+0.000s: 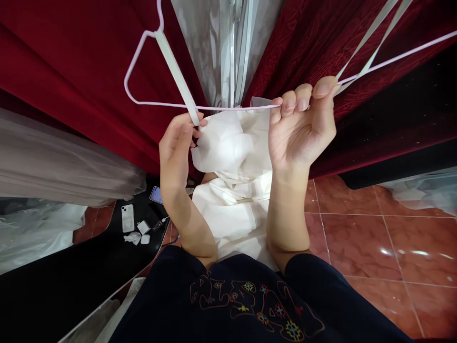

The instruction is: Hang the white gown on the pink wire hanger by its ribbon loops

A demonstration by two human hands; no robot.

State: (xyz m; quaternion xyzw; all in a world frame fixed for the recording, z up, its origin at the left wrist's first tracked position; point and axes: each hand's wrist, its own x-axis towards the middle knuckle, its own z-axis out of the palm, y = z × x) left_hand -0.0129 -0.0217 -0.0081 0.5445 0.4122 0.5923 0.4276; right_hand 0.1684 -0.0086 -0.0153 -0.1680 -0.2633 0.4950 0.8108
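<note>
Left hand (174,150) pinches 1 white strap (176,76); right hand (302,126) grips the pink hanger (228,109) beside 2 strap lengths (369,34). White fabric (228,147) lies below the hanger — slackened fingers could drop the strap; uneven hands could tilt the hanger.

The left hand (175,148) and right hand (303,127) are raised, fingers curled.

The hanger (228,108) at twelve o'clock looks like smooth plastic; the ribbon (176,74) at eleven, satiny cloth. The curtain (71,57) at ten is soft, matt cloth; the white garment (235,214), creased smooth fabric; the floor tiles (357,243) at four, glossy.
</note>
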